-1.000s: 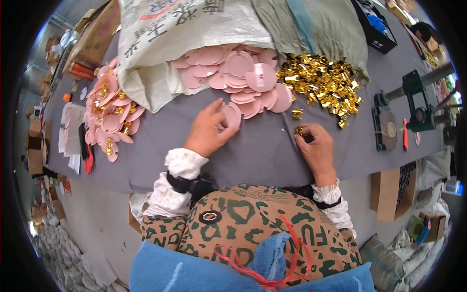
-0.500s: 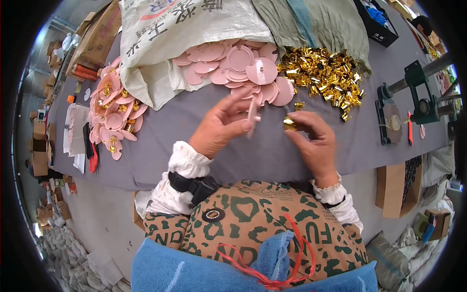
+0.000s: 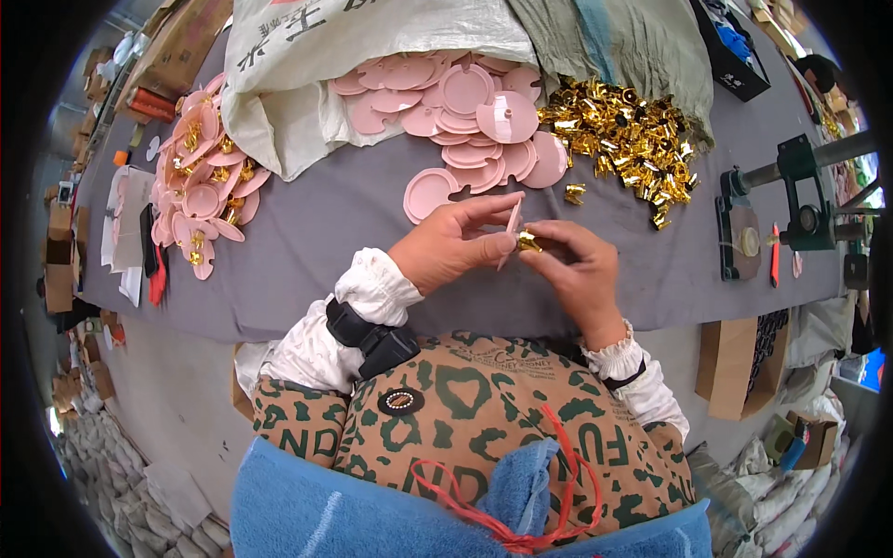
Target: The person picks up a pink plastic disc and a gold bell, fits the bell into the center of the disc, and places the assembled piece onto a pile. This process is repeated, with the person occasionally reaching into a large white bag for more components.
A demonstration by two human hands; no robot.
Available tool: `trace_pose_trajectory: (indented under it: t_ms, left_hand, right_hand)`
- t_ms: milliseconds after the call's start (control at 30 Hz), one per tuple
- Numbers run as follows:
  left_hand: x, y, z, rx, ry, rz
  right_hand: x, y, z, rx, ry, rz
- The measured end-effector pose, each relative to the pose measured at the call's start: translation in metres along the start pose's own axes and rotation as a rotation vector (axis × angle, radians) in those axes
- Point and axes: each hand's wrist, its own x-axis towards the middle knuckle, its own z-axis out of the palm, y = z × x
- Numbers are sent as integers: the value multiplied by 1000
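Observation:
My left hand (image 3: 458,239) pinches a pink plastic disc (image 3: 512,226), seen nearly edge-on, between thumb and fingers. Against the disc's right face, my right hand (image 3: 581,268) grips a small shiny gold clip (image 3: 528,241); whether it is seated on the disc I cannot tell. Beyond my hands, loose notched pink discs (image 3: 465,88) spill from a white woven sack (image 3: 372,37). One pink disc (image 3: 430,193) lies apart, just past my left hand. A heap of gold clips (image 3: 633,139) lies to the right, with a single gold clip (image 3: 575,193) nearer me.
At the left are pink discs fitted with gold clips (image 3: 200,200). A green hand press (image 3: 807,200) stands at the right, near a red-handled tool (image 3: 774,256). A grey-green sack (image 3: 642,37) backs the clips. Below the table's right edge sits an open cardboard box (image 3: 735,367).
My hands have come together, bringing the gold clip up against the pink disc. A pink disc now shows lying apart, near where my left hand was. The view has shifted slightly.

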Motion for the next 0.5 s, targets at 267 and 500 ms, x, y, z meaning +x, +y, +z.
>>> trace_pose_trajectory:
  t_ms: [267, 500]
  left_hand:
    - [-31, 2, -34, -42, 160, 195]
    - [-120, 116, -171, 679, 1170, 644]
  right_hand:
    - [20, -15, 9, 187, -114, 378]
    - [16, 51, -25, -514, 32, 221]
